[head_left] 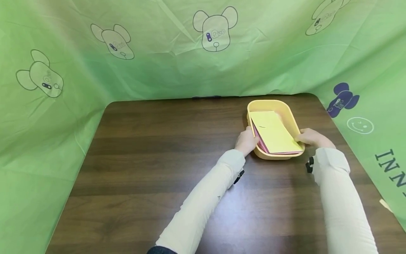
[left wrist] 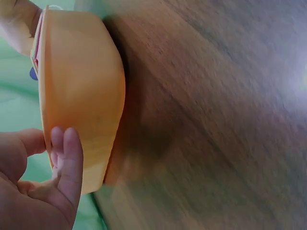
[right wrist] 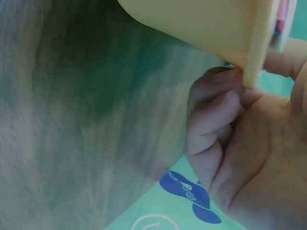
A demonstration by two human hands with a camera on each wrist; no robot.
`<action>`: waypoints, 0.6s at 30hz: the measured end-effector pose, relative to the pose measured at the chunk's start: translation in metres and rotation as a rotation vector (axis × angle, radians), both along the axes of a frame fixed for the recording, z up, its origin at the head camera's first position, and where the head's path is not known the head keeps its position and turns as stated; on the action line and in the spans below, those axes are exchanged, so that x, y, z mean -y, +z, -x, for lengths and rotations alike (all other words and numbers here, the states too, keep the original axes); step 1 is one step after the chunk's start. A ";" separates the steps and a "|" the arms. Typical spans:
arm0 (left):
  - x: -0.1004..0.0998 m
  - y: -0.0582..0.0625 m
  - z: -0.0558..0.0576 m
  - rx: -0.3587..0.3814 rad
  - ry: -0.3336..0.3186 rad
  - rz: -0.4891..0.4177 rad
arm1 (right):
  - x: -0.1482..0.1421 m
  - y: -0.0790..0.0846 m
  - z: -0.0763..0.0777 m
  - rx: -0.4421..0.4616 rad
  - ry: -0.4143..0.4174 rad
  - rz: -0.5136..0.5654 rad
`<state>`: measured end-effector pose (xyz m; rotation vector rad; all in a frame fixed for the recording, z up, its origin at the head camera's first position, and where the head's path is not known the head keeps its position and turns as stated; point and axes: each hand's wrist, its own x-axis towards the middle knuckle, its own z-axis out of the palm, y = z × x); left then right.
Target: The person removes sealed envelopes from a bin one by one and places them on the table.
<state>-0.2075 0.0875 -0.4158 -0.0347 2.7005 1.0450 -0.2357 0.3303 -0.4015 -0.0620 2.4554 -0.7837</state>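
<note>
Desk: Status of the tub?

Operator: I find the tub (left wrist: 81,72) at the table's (head_left: 158,169) far right. Yellow paper (head_left: 274,132) lies inside already, over pink paper (head_left: 262,144); I judge the filling done.

Desk: Hands?

Operator: My left hand (head_left: 246,141) pinches the left rim; my right hand (head_left: 312,137) grips the right rim. Letting go is not yet done. Whether the base touches wood, I cannot tell. Green cloth (head_left: 158,77) hangs behind.
</note>
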 end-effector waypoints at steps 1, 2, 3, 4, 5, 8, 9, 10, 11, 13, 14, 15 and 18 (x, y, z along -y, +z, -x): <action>0.001 0.000 0.000 -0.003 -0.003 0.010 | 0.001 -0.002 0.000 -0.033 0.002 -0.031; 0.003 0.000 0.000 -0.004 -0.005 0.022 | 0.002 -0.004 -0.001 -0.071 -0.012 -0.055; 0.005 0.000 0.001 -0.007 -0.006 0.032 | 0.004 -0.007 -0.001 -0.119 -0.028 -0.082; 0.006 0.001 0.001 -0.011 -0.010 0.042 | 0.006 -0.010 -0.002 -0.169 -0.046 -0.106; 0.008 0.001 0.001 -0.016 -0.014 0.052 | 0.008 -0.014 -0.002 -0.213 -0.071 -0.118; 0.012 0.001 0.002 -0.028 -0.034 0.082 | 0.019 -0.025 -0.004 -0.306 -0.151 -0.114; 0.014 0.001 0.003 -0.028 -0.034 0.087 | 0.023 -0.027 -0.004 -0.322 -0.163 -0.108; 0.016 0.001 0.003 -0.023 -0.031 0.091 | 0.028 -0.029 -0.004 -0.330 -0.171 -0.099; 0.018 0.000 0.004 -0.014 -0.023 0.092 | 0.034 -0.031 -0.004 -0.335 -0.181 -0.095; 0.024 0.000 0.004 0.000 -0.002 0.089 | 0.044 -0.031 -0.003 -0.342 -0.186 -0.099; 0.028 0.000 0.005 0.005 0.012 0.087 | 0.050 -0.031 -0.003 -0.340 -0.187 -0.098; 0.031 0.000 0.006 0.010 0.026 0.084 | 0.057 -0.031 -0.003 -0.337 -0.191 -0.099; 0.042 -0.002 0.008 0.014 0.056 0.075 | 0.074 -0.029 -0.003 -0.321 -0.208 -0.102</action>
